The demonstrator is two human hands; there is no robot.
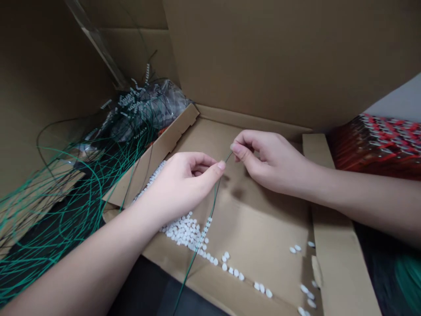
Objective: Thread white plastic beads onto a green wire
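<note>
Between my two hands runs a thin green wire [215,199], its upper end in my fingertips and its lower part hanging over the front edge of a shallow cardboard tray [263,210]. My left hand [186,182] pinches it between thumb and forefinger. A little above and to the right, my right hand [266,160] pinches the tip. Several small white discs [205,230] are threaded in a row on the wire. Under my left wrist lies a heap of loose white discs [184,230], partly hidden by the arm.
Tangled green wires [82,202] spread at the left, with threaded white discs [133,101] and a clear plastic bag [171,96] behind. More discs [304,289] lie scattered in the tray's right corner. Stacked red items [384,142] stand at the right. Cardboard walls [279,57] rise behind.
</note>
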